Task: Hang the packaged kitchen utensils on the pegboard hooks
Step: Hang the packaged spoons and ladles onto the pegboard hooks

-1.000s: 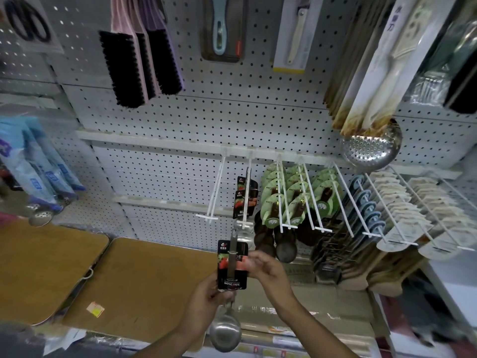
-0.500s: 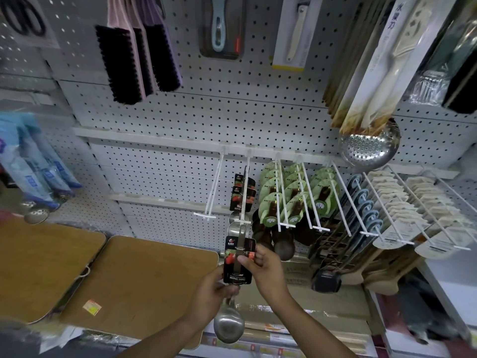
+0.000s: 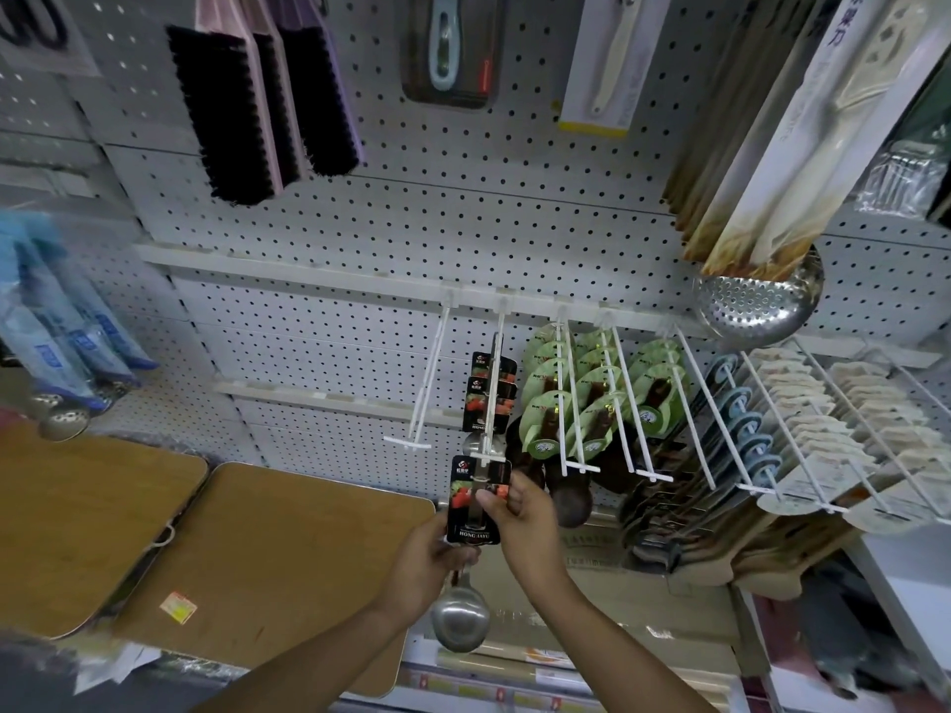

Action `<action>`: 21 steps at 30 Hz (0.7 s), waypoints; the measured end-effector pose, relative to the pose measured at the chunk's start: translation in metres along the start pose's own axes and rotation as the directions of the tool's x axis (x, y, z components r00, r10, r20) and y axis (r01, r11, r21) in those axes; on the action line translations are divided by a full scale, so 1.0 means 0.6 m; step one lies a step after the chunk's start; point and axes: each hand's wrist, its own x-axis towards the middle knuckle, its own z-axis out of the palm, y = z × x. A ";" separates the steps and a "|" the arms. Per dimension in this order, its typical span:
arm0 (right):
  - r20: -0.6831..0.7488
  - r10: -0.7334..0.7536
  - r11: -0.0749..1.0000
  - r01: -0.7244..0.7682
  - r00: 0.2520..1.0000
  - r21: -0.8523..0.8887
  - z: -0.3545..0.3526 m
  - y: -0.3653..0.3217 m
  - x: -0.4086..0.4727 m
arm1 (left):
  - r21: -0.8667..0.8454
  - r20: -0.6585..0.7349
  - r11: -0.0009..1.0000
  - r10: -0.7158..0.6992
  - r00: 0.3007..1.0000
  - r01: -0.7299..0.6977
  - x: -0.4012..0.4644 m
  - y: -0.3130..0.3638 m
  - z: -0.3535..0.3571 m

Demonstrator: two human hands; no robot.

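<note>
Both hands are up at the rack, sharing one packaged ladle [image 3: 474, 512]. The left hand [image 3: 429, 560] grips its handle just under the black card, fingers curled round it, and the steel bowl hangs below at six o'clock. The right hand [image 3: 520, 512] pinches the card's right edge between thumb and fingers. The top of the card sits right at the tip of a white double hook [image 3: 491, 398]; I cannot tell whether it is threaded on. Further back on that hook hang two more black-carded ladles [image 3: 489, 391]. At nine o'clock of it is a bare hook [image 3: 427, 383]; at three o'clock, green-carded utensils [image 3: 592, 393], then blue ones [image 3: 741, 414]. Brown cutting boards [image 3: 267, 553] lean at eight o'clock, and dark brushes [image 3: 257, 110] hang at eleven on the white pegboard [image 3: 463, 208].
</note>
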 end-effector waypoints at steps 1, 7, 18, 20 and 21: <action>-0.003 0.000 1.000 0.000 1.000 -0.021 0.001 -0.001 0.007 | 0.004 0.003 1.000 -0.002 1.000 0.002 0.008 0.004 0.000; -0.071 -0.007 0.989 -0.003 0.997 -0.149 0.003 0.003 0.055 | 0.020 0.043 0.999 0.040 0.998 -0.041 0.058 0.029 -0.004; -0.049 0.078 0.992 -0.082 0.996 -0.094 0.008 -0.019 0.089 | 0.013 -0.004 1.000 0.001 1.000 -0.001 0.107 0.041 -0.003; -0.050 0.068 0.990 -0.074 0.996 -0.122 0.007 -0.019 0.090 | 0.034 -0.002 0.999 0.011 1.000 -0.011 0.111 0.039 -0.005; -0.048 0.063 0.989 -0.069 0.997 -0.131 0.007 -0.016 0.091 | 0.050 -0.002 0.999 0.014 1.000 -0.014 0.113 0.038 -0.006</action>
